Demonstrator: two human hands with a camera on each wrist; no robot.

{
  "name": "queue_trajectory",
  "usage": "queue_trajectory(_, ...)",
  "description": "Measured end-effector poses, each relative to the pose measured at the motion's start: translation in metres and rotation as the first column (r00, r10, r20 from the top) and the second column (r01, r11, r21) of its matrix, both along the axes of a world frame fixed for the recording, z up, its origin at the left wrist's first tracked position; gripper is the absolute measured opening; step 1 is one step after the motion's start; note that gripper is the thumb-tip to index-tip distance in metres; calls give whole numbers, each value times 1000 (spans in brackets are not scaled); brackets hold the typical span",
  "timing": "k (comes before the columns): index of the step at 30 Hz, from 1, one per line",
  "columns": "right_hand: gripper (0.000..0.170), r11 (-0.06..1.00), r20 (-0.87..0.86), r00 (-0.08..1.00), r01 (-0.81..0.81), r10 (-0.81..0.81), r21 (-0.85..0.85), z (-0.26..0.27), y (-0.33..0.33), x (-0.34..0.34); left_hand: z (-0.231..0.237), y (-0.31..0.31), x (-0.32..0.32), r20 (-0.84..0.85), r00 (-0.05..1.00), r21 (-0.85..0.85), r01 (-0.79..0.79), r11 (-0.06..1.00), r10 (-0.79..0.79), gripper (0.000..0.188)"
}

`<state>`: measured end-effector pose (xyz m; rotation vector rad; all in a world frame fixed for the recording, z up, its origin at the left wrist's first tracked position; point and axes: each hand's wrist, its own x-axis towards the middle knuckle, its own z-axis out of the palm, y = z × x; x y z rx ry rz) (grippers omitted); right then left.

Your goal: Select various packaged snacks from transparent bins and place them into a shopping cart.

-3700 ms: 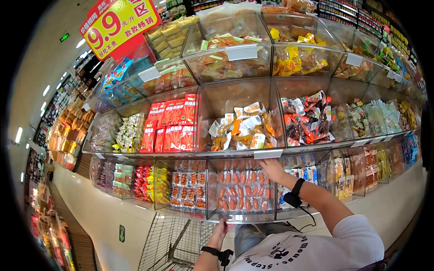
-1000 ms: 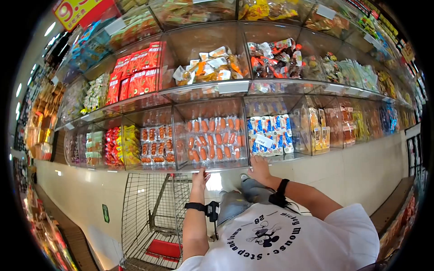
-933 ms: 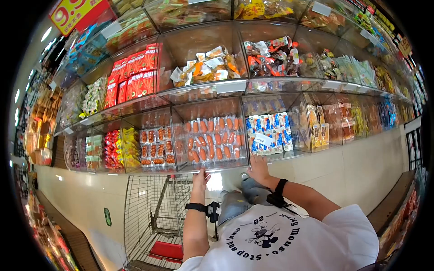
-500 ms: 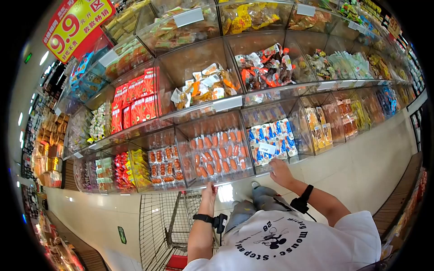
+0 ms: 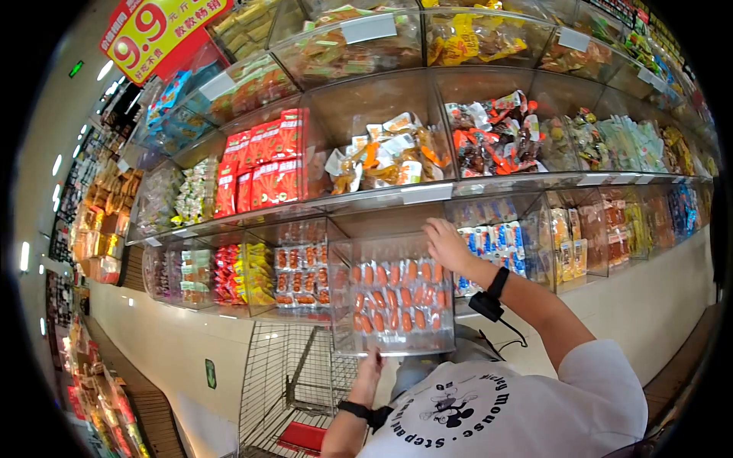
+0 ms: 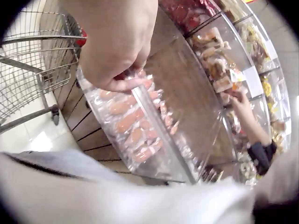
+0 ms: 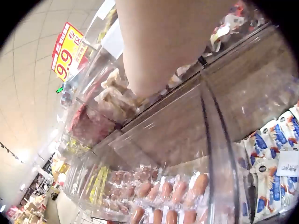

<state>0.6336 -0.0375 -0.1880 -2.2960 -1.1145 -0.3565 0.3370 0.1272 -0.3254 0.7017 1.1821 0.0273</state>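
Observation:
A clear plastic bin [image 5: 341, 328] of wrapped small sausages [image 5: 393, 296] stands pulled forward out of the lowest row, towards the body. At its near edge my left hand [image 5: 370, 368] grips the front wall. The left wrist view shows that hand [image 6: 124, 56] with thumb and fingers curled over the wall, above the wrapped sausages [image 6: 135, 126]. My right hand [image 5: 450, 246] is raised by the bin's back right corner, fingers extended, below the white label strip [image 5: 427, 193]. In the right wrist view its fingers are hidden behind the hand and forearm [image 7: 163, 42].
Neighbouring bins hold blue-and-white packets [image 5: 495, 240] and wrapped red-brown snacks [image 5: 301, 275]. Above, the middle shelf has red packets [image 5: 263, 164] and loose bagged snacks [image 5: 393, 153]. A wire shopping cart [image 5: 279, 382] stands at lower left. A price sign [image 5: 156, 34] rises at upper left.
The sausage bin has come forward out of its row, with my left hand at its front. My right hand has moved up from the neighbouring bin's front edge to the sausage bin's back corner.

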Motion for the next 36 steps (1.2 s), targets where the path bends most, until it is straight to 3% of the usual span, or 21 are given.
queue_trajectory(4, 29, 984, -65, 990, -130, 123, -122, -30, 43, 12, 41, -17, -22, 6, 999, 29, 53, 998, -53, 4)
queue_trajectory(8, 26, 836, -403, 894, -369, 198, -407, -42, 65, 5, 36, -26, -46, -44, 996, 40, 84, 996, -83, 5)
queue_trajectory(15, 23, 856, -351, 926, -293, 142, -427, -61, 56, -24, 50, -27, -86, 22, 996, -61, 90, 994, -89, 10)
queue_trajectory(22, 26, 900, -323, 941, -224, 100, -375, -64, 49, -55, 57, -28, -107, 89, 991, 63, 93, 994, -99, 7)
queue_trajectory(25, 26, 933, -287, 957, -144, 47, -329, -64, 47, -70, 28, -27, -123, 215, 972, 100, 73, 992, -93, 11)
queue_trajectory(28, 28, 875, -308, 940, -270, 149, -402, -58, 45, -69, 154, -49, -117, 65, 992, 117, 101, 988, -109, 24)
queue_trajectory(30, 28, 888, -386, 908, -307, 165, -341, -59, 42, -77, 164, -53, -124, 52, 988, 171, 132, 976, -143, 24)
queue_trajectory(33, 28, 869, -313, 920, -344, 235, -357, -61, 42, -99, 171, -55, -131, 69, 983, 269, 143, 952, -167, 24)
queue_trajectory(35, 27, 843, -451, 882, -344, 138, -413, -51, 39, -121, 177, -65, -137, 81, 979, 332, 152, 931, -189, 24)
queue_trajectory(36, 26, 859, -443, 880, -353, 170, -371, -41, 28, -131, 181, -72, -142, 84, 978, 360, 151, 921, -193, 24)
